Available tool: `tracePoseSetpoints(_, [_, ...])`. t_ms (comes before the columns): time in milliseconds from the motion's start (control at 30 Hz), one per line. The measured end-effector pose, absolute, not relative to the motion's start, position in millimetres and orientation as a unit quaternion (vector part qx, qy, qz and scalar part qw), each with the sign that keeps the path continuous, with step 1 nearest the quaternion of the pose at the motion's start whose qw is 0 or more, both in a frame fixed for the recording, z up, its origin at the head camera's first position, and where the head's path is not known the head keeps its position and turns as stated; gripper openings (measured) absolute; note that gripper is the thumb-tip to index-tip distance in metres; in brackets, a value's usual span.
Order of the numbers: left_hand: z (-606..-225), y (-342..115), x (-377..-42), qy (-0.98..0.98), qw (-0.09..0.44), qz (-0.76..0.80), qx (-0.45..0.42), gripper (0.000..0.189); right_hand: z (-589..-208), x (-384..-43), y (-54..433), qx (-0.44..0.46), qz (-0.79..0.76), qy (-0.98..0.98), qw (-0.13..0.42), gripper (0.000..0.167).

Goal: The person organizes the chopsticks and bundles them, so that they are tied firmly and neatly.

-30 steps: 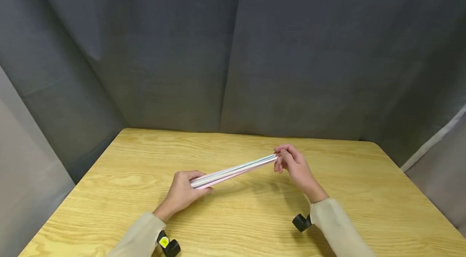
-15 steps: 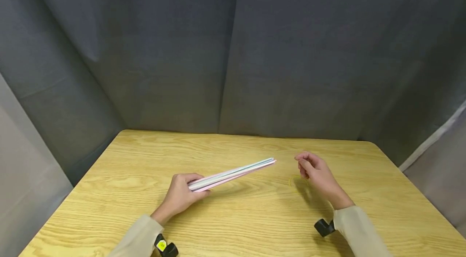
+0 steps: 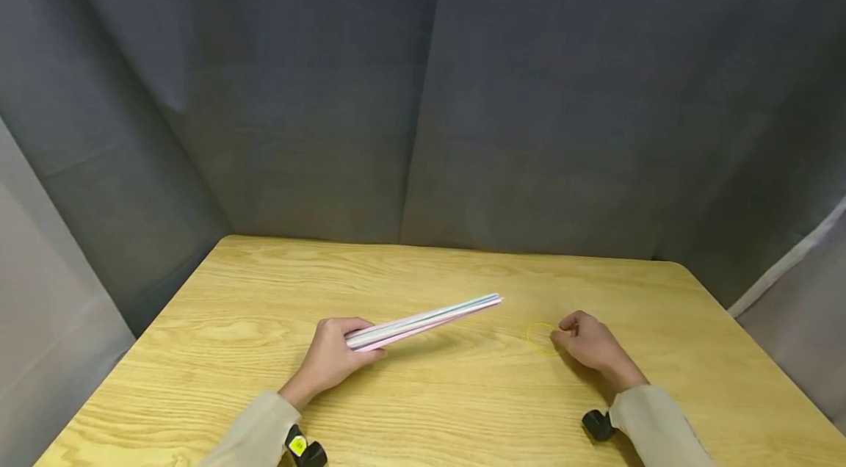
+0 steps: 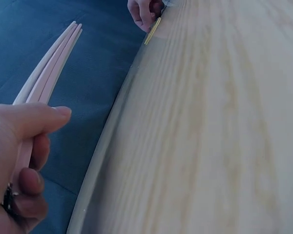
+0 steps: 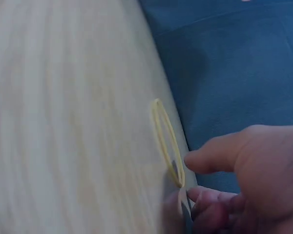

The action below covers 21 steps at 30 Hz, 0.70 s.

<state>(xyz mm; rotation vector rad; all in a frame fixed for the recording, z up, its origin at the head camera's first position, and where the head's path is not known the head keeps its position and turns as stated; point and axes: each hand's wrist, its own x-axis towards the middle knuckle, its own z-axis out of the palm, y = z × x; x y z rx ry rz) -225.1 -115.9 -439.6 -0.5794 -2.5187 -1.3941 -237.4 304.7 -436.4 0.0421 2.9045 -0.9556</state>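
Note:
In the head view my left hand grips one end of a bundle of long, thin pastel sticks, pink, white and teal. The bundle slants up to the right over the table, its far end loose. In the left wrist view the thumb lies across the pink sticks. A yellow rubber band lies on the table to the right. My right hand is low at the band's right edge. In the right wrist view, thumb and fingers stand apart right beside the near end of the rubber band.
The wooden table has rounded far corners. A dark grey curtain hangs behind it, with lighter panels at both sides. A small black wrist camera sits on the right sleeve, another black camera on the left.
My right hand has let go of the bundle's far end, moved right and come down to the rubber band. The left hand keeps its grip, and the bundle's free end has sunk slightly.

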Motion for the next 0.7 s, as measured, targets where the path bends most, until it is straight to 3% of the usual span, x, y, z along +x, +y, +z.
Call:
tracePoseSetpoints(233, [-436.1,-110.2,-223.5,-0.849,0.091,-0.479,-0.202,0.025,-435.4,-234.1,305.0,0.006,-0.250,0.968,0.003,0.016])
tracePoseSetpoints(400, [-433.9,-111.2,-222.8,-0.854,0.093,-0.471,-0.199,0.025,-436.9,-236.2,302.0,-0.002,-0.244,0.970,0.003,0.020])
tracePoseSetpoints(700, [-437.5,-113.6,-214.3,-0.861,0.082,-0.469,-0.176,0.026,-441.1,-238.7,297.1,-0.019,-0.303,0.953,-0.020,0.012])
